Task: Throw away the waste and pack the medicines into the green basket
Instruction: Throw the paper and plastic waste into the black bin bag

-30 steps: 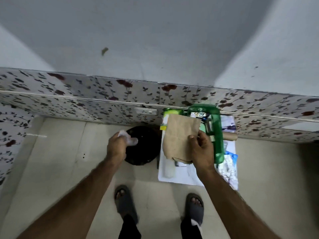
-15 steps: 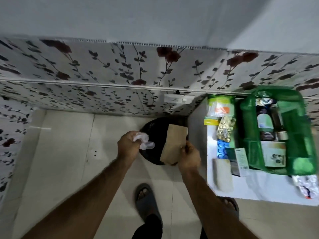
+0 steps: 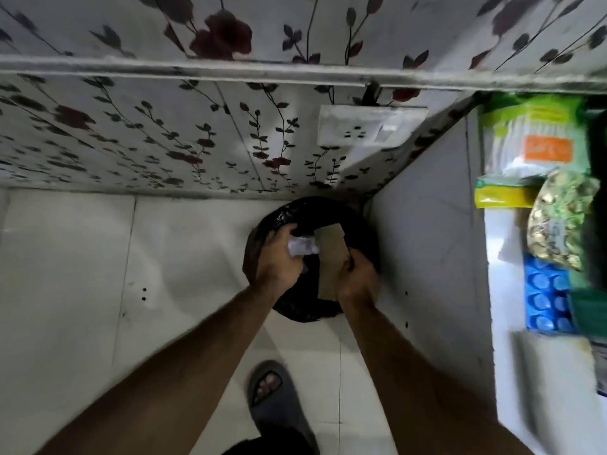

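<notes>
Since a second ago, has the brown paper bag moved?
Yes. The brown paper bag went left off the white table, now over the black-lined bin.

Lighting: dim, cool, from overhead. Soft shadows on the floor (image 3: 98, 274). Motion blur smears the table (image 3: 512, 372) edge. Wide-angle bending at the wall trim (image 3: 197, 68). Bin bag (image 3: 305, 208) interior underexposed.
</notes>
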